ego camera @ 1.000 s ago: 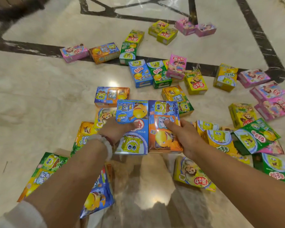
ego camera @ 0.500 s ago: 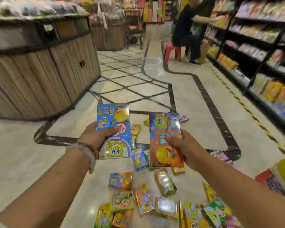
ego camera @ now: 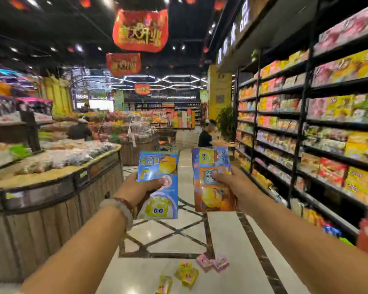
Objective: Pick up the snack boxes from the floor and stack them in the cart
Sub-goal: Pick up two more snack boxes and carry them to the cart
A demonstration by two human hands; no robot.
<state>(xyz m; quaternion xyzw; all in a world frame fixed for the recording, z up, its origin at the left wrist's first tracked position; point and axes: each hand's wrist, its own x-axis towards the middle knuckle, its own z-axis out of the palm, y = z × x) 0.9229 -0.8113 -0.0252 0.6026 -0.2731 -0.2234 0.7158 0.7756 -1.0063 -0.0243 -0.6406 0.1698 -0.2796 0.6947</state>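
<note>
A supermarket aisle seen from a person's head, both bare arms stretched forward. Left of the blue snack boxes stands a curved wooden display counter heaped with bagged goods too blurred to identify. The left hand, a pale bracelet at its wrist, grips the blue snack boxes upright, thumb curled across the front; the fingers behind are hidden. Whether it holds one box or two is unclear. Just right of them, not touching, the right hand grips orange-and-purple snack boxes the same way, thumb on the front. Below them, loose yellow and pink boxes lie on the marble floor, one cut off by the bottom edge. Farther right, stocked shelves run blurred out of frame.
</note>
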